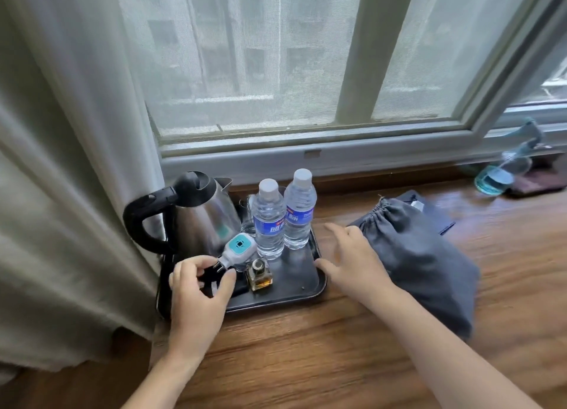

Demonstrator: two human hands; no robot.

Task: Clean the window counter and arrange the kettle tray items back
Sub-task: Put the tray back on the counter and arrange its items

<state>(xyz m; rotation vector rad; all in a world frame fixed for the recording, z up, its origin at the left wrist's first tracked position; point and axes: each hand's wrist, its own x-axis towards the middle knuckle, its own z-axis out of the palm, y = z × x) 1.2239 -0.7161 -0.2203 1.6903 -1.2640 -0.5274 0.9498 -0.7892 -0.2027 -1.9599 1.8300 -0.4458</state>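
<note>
The black tray [310, 289] sits on the wooden window counter [306, 347], close to the curtain [61, 163]. The left hand [196, 289] is over the near left corner of the tray. Its fingers are curled around something small and black, and the pins of a white plug-in device [237, 249] with a teal button poke in between finger and thumb. I cannot tell just what the black thing is. The right hand [352, 261] is spread open and holds nothing. Its thumb is at the tray's right edge.

Just past the left hand stands the steel kettle [199, 215]. It is hard and likely heavy if full, so its black handle is the best place to grab. Right beside the left hand is a small glass bottle [259, 273]. It looks easy to knock over and break, so hold it by the sides. Two water bottles [268, 221] stand farther back, smooth and a bit squishy. A soft gray drawstring bag [423, 261] lies just right of the right hand.
</note>
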